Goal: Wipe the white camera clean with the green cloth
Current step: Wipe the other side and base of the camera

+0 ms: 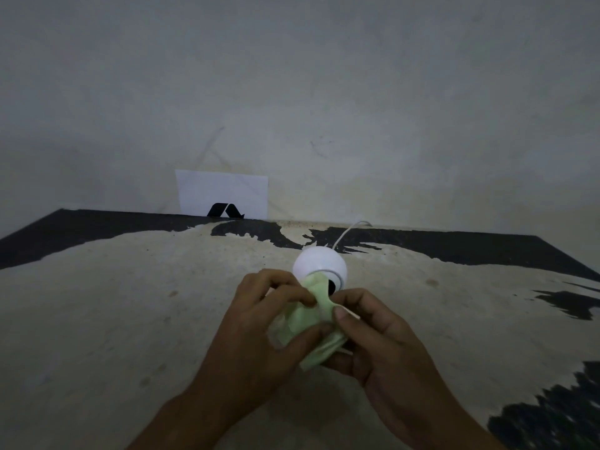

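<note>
A white round camera (318, 261) with a dark lens stands on the worn table top (130, 303), just beyond my hands. A pale green cloth (306, 329) is bunched between both hands, and its upper corner lies against the camera's lens side. My left hand (259, 332) grips the cloth from the left, thumb underneath. My right hand (380, 336) pinches the cloth from the right with thumb and fingers. The camera's base is hidden behind the cloth and my fingers.
A thin white cable (347, 233) runs from the camera back to the wall. A white card with a black logo (222, 196) leans on the wall at the table's far edge. Black patches (552, 420) show where the surface has worn.
</note>
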Demonstrator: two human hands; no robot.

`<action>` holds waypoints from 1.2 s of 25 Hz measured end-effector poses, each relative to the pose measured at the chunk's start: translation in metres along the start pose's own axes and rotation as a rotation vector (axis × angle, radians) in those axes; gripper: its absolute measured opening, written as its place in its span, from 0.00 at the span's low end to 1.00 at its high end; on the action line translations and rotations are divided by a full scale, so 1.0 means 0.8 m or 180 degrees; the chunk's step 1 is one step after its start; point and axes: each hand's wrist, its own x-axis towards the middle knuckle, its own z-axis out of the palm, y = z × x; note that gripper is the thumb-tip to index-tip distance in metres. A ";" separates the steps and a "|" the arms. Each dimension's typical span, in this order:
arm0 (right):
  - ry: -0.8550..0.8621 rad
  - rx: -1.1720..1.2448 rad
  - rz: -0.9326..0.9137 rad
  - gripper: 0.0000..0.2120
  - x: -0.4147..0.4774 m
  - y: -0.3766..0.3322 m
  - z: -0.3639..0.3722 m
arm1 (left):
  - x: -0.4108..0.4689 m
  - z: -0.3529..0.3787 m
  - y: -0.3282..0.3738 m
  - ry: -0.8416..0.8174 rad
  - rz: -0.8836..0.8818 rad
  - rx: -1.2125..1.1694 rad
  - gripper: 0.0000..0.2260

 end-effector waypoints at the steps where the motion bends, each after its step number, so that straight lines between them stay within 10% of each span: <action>1: -0.0039 -0.0048 -0.0010 0.09 0.000 0.001 -0.001 | 0.000 0.001 -0.001 0.0027 0.0012 -0.0054 0.10; 8: -0.0159 -0.0227 -0.0449 0.12 0.001 -0.006 -0.006 | 0.001 0.001 -0.006 0.0242 -0.0160 -0.0446 0.07; 13: 0.1211 -0.2344 -0.1242 0.11 0.009 0.007 -0.026 | 0.005 0.006 -0.020 0.1185 -0.1073 -0.0662 0.07; 18: 0.0804 -0.2738 -0.0972 0.22 0.027 0.025 -0.031 | 0.021 0.020 -0.022 0.1582 -0.1324 -0.0579 0.08; 30: 0.0917 -0.3045 -0.0666 0.37 0.039 0.032 -0.022 | 0.019 0.051 -0.012 0.0628 -0.0808 -0.0375 0.20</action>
